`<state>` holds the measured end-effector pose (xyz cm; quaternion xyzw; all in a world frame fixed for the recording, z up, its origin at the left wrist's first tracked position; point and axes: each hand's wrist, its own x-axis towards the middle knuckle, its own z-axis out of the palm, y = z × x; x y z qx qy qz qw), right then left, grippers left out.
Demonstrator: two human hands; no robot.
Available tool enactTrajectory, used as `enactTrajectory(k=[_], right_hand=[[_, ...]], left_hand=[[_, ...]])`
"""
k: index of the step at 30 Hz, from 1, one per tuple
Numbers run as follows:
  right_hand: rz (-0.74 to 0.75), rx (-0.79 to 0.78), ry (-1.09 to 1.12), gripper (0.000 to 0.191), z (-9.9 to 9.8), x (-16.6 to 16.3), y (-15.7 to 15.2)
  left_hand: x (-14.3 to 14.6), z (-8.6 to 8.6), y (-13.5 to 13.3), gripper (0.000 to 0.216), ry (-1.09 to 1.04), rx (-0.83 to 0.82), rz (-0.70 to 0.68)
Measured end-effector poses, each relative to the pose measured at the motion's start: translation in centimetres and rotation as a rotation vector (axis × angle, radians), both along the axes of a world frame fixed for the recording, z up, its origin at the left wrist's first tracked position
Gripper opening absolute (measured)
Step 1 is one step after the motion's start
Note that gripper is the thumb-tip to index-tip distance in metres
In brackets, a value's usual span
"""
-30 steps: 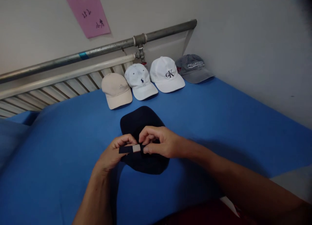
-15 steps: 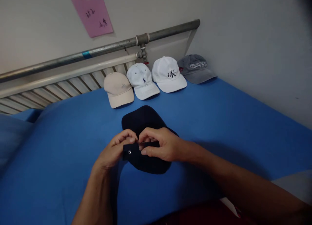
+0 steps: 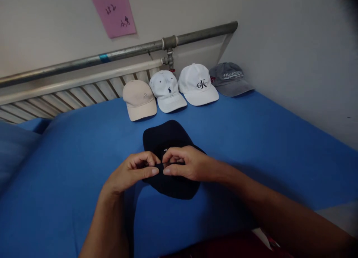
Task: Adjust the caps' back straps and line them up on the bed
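As I look down through the head camera, I see both hands at work on a dark navy cap [image 3: 167,134], which sits right before the person, low in the middle of my view, over the blue sheet [image 3: 251,131]. The left hand [image 3: 130,172] pinches the cap's near edge between thumb and curled fingers, and the right hand [image 3: 192,164] pinches that edge just beside it. Their thumb tips lie near each other with a narrow gap between, where I make out a bit of dark strap [image 3: 160,167]; its fastening is too hidden for me to read. I cannot tell whether the cap's underside is touching the sheet.

Beyond it, I have four caps in a row along the far edge, brims toward the person: a beige cap [image 3: 140,100] on the left, then a pale cap [image 3: 165,87] with a small dark emblem, a white cap [image 3: 198,82] lettered CK, and a grey cap [image 3: 231,79] by the side wall [image 3: 293,45]. Behind them I see a radiator [image 3: 84,92], a metal pipe [image 3: 134,50] and pink paper [image 3: 116,13].
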<state>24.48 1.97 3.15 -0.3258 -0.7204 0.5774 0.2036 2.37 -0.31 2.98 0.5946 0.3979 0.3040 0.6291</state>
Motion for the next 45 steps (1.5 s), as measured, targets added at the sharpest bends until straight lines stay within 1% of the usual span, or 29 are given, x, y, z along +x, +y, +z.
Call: enactTrajectory(k=[4,9,12,20,22,26,28,31,33,34,36,37,39,41,42,43,45], right_hand=[[0.049,-0.02,-0.02,0.02,0.4,0.0,0.0],[0.073,-0.122,-0.025,0.021,0.6,-0.1,0.0],[0.062,-0.142,-0.02,0.022,0.4,-0.2,0.0],[0.053,-0.107,0.011,0.02,-0.2,-0.4,-0.1],[0.048,-0.108,0.008,0.019,-0.1,-0.3,0.0],[0.003,-0.162,-0.007,0.02,-0.1,-0.2,0.2],[-0.045,-0.097,0.022,0.014,-0.3,-0.3,0.2],[-0.081,0.147,0.065,0.014,-0.6,-0.6,0.0],[-0.069,0.292,0.083,0.012,-0.8,-0.8,-0.1],[-0.063,0.334,0.094,0.009,-0.9,-0.8,-0.2],[-0.071,0.362,0.12,0.008,-1.2,-0.8,-0.1],[-0.076,0.353,0.127,0.008,-1.3,-0.7,0.0],[-0.093,0.296,0.14,0.007,-1.4,-0.6,0.2],[-0.11,0.192,0.164,0.004,-1.5,-0.5,0.4],[-0.116,0.13,0.183,0.002,-1.5,-0.5,0.5],[-0.117,0.073,0.202,0.002,-1.4,-0.4,0.5],[-0.106,0.004,0.231,0.005,-1.3,-0.4,0.5]], left_hand=[[0.1,-0.2,0.1,0.018,-0.014,-0.003,-0.043],[0.1,-0.4,0.2,0.021,-0.025,-0.016,-0.046],[0.0,-0.5,0.1,0.02,-0.045,-0.015,-0.052],[0.1,-0.3,0.1,0.018,-0.038,-0.06,-0.045],[0.0,-0.1,0.1,0.017,-0.015,-0.047,-0.034],[-0.3,0.2,0.0,0.012,0.05,0.02,-0.014],[-0.4,0.3,0.0,0.012,0.08,0.043,-0.001],[-0.4,0.2,-0.1,0.014,0.102,0.054,0.025],[-0.4,0.1,-0.1,0.014,0.096,0.053,0.03],[-0.4,0.1,-0.1,0.013,0.087,0.052,0.029],[-0.6,0.1,-0.1,0.012,0.061,0.046,0.021],[-0.7,0.1,-0.1,0.014,0.056,0.039,0.017],[-0.9,0.1,-0.1,0.024,0.077,0.029,0.017],[-1.0,0.1,0.0,0.035,0.144,0.051,0.022],[-1.1,0.1,0.1,0.036,0.195,0.08,0.008],[-1.0,0.1,0.2,0.034,0.247,0.108,-0.023],[-0.9,0.1,0.3,0.022,0.346,0.142,-0.106]])
